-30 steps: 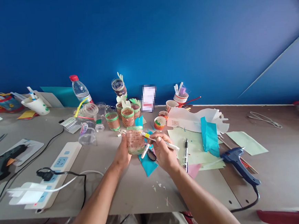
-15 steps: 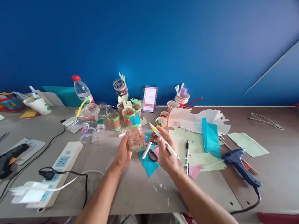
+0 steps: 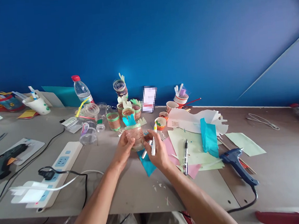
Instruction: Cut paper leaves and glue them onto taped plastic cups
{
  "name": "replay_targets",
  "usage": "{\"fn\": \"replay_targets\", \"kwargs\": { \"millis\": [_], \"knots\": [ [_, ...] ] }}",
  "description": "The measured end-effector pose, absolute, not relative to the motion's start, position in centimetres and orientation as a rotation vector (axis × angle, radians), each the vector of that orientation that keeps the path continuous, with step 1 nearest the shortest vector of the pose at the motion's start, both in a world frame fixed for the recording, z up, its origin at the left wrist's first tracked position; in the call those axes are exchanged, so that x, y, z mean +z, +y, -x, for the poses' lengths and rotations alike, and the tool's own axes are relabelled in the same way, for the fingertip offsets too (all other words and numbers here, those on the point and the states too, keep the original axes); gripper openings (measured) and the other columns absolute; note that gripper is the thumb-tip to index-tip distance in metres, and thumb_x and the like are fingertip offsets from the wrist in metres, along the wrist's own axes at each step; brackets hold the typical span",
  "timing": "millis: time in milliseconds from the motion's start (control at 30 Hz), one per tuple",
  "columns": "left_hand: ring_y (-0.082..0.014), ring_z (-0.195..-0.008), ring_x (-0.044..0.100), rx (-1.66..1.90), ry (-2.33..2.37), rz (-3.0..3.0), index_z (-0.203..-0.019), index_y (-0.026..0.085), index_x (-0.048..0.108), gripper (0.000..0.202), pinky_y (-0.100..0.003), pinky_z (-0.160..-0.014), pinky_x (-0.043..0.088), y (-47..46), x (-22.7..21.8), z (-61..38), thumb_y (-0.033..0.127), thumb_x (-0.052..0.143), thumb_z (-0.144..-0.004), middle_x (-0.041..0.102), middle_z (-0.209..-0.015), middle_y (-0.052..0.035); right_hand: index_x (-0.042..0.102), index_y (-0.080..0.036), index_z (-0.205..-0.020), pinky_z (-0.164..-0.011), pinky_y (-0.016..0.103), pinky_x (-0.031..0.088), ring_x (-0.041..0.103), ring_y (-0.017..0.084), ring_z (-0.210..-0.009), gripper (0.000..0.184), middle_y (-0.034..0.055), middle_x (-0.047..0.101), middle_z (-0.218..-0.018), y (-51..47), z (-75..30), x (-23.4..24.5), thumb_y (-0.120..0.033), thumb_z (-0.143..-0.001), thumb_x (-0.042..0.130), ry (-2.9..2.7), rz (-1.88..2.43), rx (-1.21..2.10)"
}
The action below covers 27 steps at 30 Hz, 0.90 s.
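My left hand is wrapped round the side of a cut plastic bottle cup. The cup has a reddish-brown body, a pale green rim and a blue paper cut-out standing up from it. In my right hand is a white marker, its yellow tip pointing up. The right fingertips are close to the cup's right side; whether they touch it I cannot tell. Between the hands lie a second white marker and a piece of blue paper.
Several decorated cups stand behind the hands. A power strip with cables lies left, near a black glue gun. Paper sheets, a black pen and a blue glue gun lie right. A bottle stands behind.
The cup has moved slightly left and towards me. My right hand has moved left to it, and the marker in it has turned more upright.
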<state>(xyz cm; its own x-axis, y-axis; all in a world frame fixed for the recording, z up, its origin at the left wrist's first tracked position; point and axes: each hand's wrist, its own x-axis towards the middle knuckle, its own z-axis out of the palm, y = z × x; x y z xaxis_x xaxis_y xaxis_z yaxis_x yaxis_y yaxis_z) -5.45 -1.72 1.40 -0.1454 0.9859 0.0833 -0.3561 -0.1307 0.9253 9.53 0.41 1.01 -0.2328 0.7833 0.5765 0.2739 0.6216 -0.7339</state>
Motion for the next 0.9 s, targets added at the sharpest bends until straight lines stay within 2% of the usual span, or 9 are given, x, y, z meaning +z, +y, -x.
{"fn": "replay_targets", "kwargs": {
  "millis": [233,400,533,633,767,900],
  "knots": [
    [-0.033,-0.108,0.064,1.528,0.936,-0.918,-0.117,0.021,0.063,0.055,-0.043,-0.091,0.051,-1.8,1.1,5.4,0.056,0.068,-0.075,0.07,-0.115,-0.0112,0.043,-0.022,-0.123,-0.076,0.037,0.053,0.063,0.021,-0.085,0.041,0.0078,0.064,-0.096,0.2,-9.5,1.3,-0.017,-0.084,0.053,-1.798,0.851,0.648],
    [-0.0321,-0.113,0.062,1.52,0.853,-0.787,-0.126,0.024,0.059,0.069,-0.043,-0.092,0.05,-1.3,0.9,5.6,0.073,0.045,-0.08,0.069,-0.119,-0.0109,0.045,-0.022,-0.123,-0.076,0.038,0.053,0.064,0.021,-0.084,0.039,0.0066,0.066,-0.094,0.5,-9.5,1.0,-0.022,-0.084,0.053,-1.738,0.892,0.703],
    [-0.0279,-0.117,0.06,1.611,0.96,-0.746,-0.136,0.03,0.05,0.064,-0.039,-0.095,0.049,-0.9,0.2,6.1,0.062,0.057,-0.081,0.063,-0.13,-0.0063,0.045,-0.022,-0.123,-0.078,0.038,0.053,0.063,0.02,-0.084,0.037,0.0061,0.066,-0.093,0.8,-9.6,0.6,-0.025,-0.087,0.052,-1.676,0.89,0.802],
    [-0.0255,-0.122,0.055,1.687,1.091,-0.779,-0.135,0.031,0.051,0.06,-0.035,-0.096,0.047,-0.8,-0.5,6.5,0.051,0.064,-0.08,0.059,-0.136,-0.0039,0.046,-0.021,-0.122,-0.078,0.037,0.053,0.063,0.019,-0.083,0.036,0.0049,0.065,-0.091,0.8,-9.6,0.4,-0.026,-0.087,0.053,-1.646,0.862,0.858],
    [-0.0247,-0.124,0.052,1.704,1.318,-0.941,-0.132,0.03,0.056,0.054,-0.032,-0.098,0.043,-0.9,-0.7,7.0,0.05,0.063,-0.082,0.063,-0.128,-0.0034,0.046,-0.021,-0.122,-0.078,0.036,0.053,0.063,0.019,-0.086,0.036,0.005,0.065,-0.092,0.8,-9.5,0.2,-0.025,-0.086,0.053,-1.634,0.863,0.905],
    [-0.0247,-0.12,0.053,1.748,1.429,-1.093,-0.133,0.027,0.055,0.056,-0.031,-0.099,0.041,-1.1,-0.5,7.3,0.05,0.062,-0.082,0.064,-0.121,-0.0067,0.045,-0.022,-0.122,-0.079,0.037,0.053,0.063,0.019,-0.085,0.037,0.0051,0.065,-0.092,0.9,-9.5,0.0,-0.024,-0.086,0.052,-1.622,0.847,0.938]
  ]
}}
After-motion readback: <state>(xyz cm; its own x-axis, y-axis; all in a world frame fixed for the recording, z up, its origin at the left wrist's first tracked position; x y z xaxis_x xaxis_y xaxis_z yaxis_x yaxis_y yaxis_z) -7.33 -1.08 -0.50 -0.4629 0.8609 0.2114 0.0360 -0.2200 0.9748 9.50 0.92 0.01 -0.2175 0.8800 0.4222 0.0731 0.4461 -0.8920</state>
